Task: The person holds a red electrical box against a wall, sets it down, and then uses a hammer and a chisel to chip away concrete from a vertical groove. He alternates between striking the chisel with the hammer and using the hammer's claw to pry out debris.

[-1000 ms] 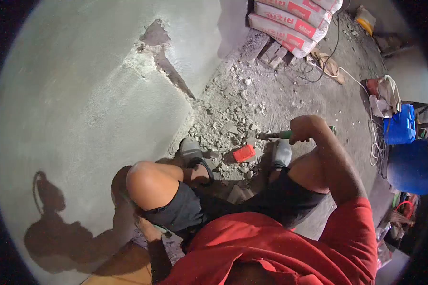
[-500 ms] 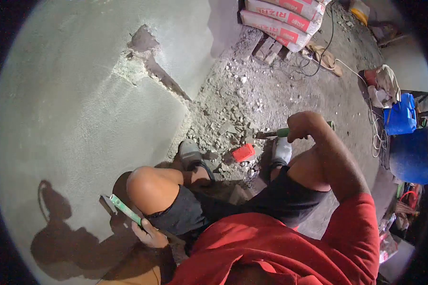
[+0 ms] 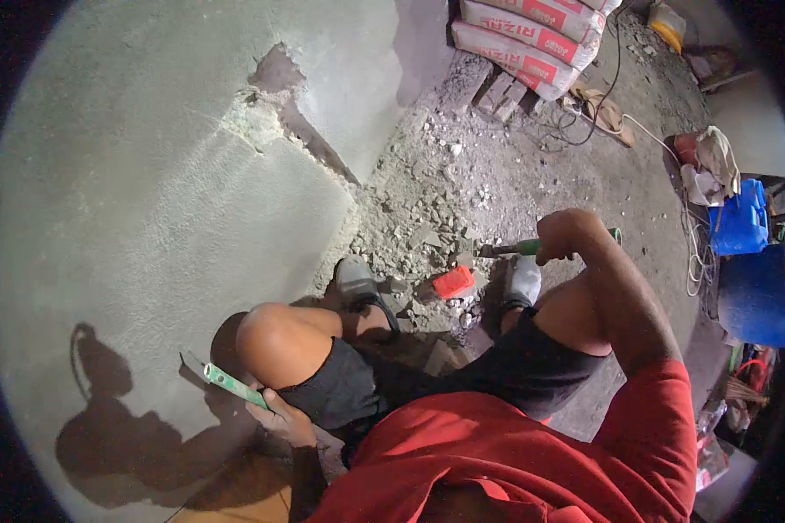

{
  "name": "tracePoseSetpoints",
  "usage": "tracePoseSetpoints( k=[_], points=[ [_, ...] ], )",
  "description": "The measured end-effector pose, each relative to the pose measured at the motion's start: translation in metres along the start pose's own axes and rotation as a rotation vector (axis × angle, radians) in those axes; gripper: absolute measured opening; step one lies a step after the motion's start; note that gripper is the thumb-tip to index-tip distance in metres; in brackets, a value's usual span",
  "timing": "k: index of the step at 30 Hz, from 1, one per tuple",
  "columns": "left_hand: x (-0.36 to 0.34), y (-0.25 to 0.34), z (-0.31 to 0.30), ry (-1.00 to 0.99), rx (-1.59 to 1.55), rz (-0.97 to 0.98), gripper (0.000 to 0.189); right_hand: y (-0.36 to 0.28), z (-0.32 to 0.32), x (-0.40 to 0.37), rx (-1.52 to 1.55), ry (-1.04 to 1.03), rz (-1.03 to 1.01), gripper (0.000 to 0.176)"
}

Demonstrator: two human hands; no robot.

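Observation:
My left hand [image 3: 286,418] is closed round a narrow pale-green bar-shaped tool [image 3: 234,383], a round hole showing near its free end. It is beside my left knee, close to the wall, where its shadow falls. Out over my right foot, my right hand [image 3: 569,234] grips the green handle of a hammer [image 3: 525,247]; the metal shaft and head point left over the rubble. A red plastic block-like object [image 3: 453,282] lies on the broken pieces between my feet, just below the hammer head.
The grey plastered wall [image 3: 174,200] has a chipped hole and slanting groove [image 3: 314,148]. Rubble [image 3: 410,227] covers the floor along its base. Stacked cement bags [image 3: 532,52] stand at the back. To the right are cables [image 3: 696,261], a blue jug [image 3: 739,222] and a blue drum [image 3: 754,292].
The view has shifted slightly, moving most of the scene a little right. Both hands keep their holds; the green tool tilts a little flatter.

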State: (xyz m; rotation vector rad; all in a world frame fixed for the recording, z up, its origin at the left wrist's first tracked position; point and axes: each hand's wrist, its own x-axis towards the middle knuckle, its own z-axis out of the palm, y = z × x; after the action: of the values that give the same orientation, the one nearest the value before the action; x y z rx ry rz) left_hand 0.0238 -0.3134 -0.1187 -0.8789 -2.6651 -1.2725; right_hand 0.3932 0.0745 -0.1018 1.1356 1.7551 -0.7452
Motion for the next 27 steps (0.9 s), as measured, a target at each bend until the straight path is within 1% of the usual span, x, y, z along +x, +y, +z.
tracePoseSetpoints(
  k=[3, 5, 8, 11, 14, 16, 21, 23, 27],
  points=[
    [-0.001, -0.012, 0.003, 0.032, 0.023, 0.027, 0.049, -0.001, -0.001, -0.003, 0.01, -0.002, 0.003, 0.037],
    [0.0, -0.017, 0.004, 0.039, -0.02, 0.038, 0.048, -0.001, -0.001, -0.004, 0.005, -0.006, -0.001, 0.036],
    [0.0, -0.011, 0.006, 0.03, -0.099, 0.054, 0.047, 0.003, 0.002, -0.002, 0.005, 0.007, -0.031, 0.037],
    [-0.001, -0.015, 0.008, 0.06, -0.084, 0.042, 0.047, 0.006, 0.002, 0.001, 0.042, 0.004, -0.042, 0.039],
    [0.0, -0.011, 0.006, 0.039, -0.065, 0.066, 0.046, 0.006, 0.002, 0.001, 0.036, -0.008, -0.06, 0.04],
    [0.001, -0.009, 0.005, 0.036, -0.065, 0.071, 0.045, 0.003, 0.001, 0.002, -0.002, -0.014, -0.008, 0.039],
    [-0.001, -0.014, 0.005, 0.054, -0.081, 0.045, 0.045, 0.003, 0.002, 0.002, 0.003, 0.001, -0.009, 0.038],
    [0.0, -0.015, 0.007, 0.072, -0.05, 0.078, 0.045, 0.005, 0.001, 0.003, 0.013, -0.002, -0.001, 0.038],
    [0.0, -0.011, 0.004, 0.046, -0.016, 0.079, 0.044, -0.001, 0.001, -0.005, 0.02, -0.006, 0.025, 0.037]
  ],
)
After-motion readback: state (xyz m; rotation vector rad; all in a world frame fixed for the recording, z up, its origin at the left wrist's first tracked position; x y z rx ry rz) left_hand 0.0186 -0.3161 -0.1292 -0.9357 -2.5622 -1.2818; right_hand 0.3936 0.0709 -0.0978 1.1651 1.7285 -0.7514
